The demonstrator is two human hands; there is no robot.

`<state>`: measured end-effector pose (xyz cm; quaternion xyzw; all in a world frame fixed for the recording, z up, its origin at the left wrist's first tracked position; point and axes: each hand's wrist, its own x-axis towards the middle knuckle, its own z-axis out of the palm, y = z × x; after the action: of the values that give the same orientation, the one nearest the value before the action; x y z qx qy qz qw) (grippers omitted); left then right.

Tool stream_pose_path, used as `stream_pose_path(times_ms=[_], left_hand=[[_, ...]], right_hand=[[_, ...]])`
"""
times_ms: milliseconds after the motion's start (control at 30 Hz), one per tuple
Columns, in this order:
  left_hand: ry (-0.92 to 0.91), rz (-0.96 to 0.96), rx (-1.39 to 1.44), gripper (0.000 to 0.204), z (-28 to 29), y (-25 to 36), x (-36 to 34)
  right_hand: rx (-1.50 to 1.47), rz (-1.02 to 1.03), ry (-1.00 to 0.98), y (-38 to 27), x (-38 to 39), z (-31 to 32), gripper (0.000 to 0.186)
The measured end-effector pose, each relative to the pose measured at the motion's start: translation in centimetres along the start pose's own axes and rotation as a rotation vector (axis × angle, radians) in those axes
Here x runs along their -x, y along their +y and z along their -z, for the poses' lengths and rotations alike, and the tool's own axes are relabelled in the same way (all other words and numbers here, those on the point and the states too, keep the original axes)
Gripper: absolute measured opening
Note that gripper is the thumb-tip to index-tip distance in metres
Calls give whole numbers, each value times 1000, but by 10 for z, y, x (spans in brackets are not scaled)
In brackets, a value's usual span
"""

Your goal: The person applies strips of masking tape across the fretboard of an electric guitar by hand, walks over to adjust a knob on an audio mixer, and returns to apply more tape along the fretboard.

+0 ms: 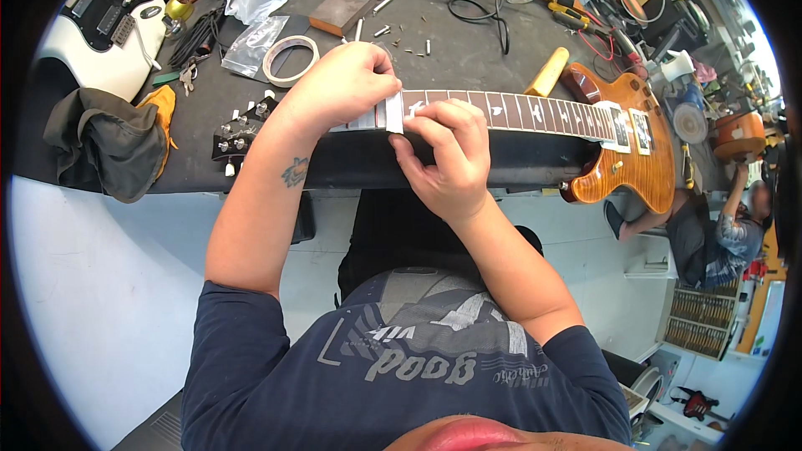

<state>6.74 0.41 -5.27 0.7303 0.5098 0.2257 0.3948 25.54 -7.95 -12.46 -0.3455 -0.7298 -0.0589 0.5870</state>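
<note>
An orange electric guitar (pixel 660 169) lies across the workbench, its dark headstock (pixel 236 131) to the left and its body to the right. Across the fretboard (pixel 518 110) runs a pale strip of masking tape (pixel 394 115). My left hand (pixel 347 79) is closed at the strip's far end, fingertips pinched together there. At the near edge of the neck, my right hand (pixel 451 154) has its thumb and bent fingers closed round the strip's lower end. More pale strips show on the neck beside my left wrist, partly covered by that hand.
Behind my left hand lie a roll of masking tape (pixel 291 62), a wooden block (pixel 342 9) and several small metal pieces. A yellow block (pixel 548 72) sits behind the neck. A white guitar (pixel 104 25) and dark cloth (pixel 109 142) are at left. Another person (pixel 723 238) sits at far right.
</note>
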Motion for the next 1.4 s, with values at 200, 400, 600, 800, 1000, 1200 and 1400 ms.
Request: stream_pose_path(times_ms=[200, 400, 600, 800, 1000, 1200, 1400], left_hand=[[-20, 27, -12, 24, 1, 5, 1], [-40, 23, -29, 26, 6, 1, -3], [-97, 97, -10, 25, 9, 6, -4], [-74, 78, 22, 28, 11, 2, -4], [-86, 159, -12, 28, 10, 7, -10], [-231, 246, 109, 30, 18, 3, -14], [-213, 308, -24, 37, 11, 12, -15]], right_hand=[[69, 79, -71, 5, -1, 2, 28], [76, 93, -70, 6, 1, 2, 25], [70, 95, -75, 6, 0, 3, 23], [59, 92, -68, 5, 0, 2, 23], [57, 94, -51, 6, -1, 2, 22], [69, 91, -49, 6, 0, 1, 21], [53, 89, -40, 5, -1, 1, 20]])
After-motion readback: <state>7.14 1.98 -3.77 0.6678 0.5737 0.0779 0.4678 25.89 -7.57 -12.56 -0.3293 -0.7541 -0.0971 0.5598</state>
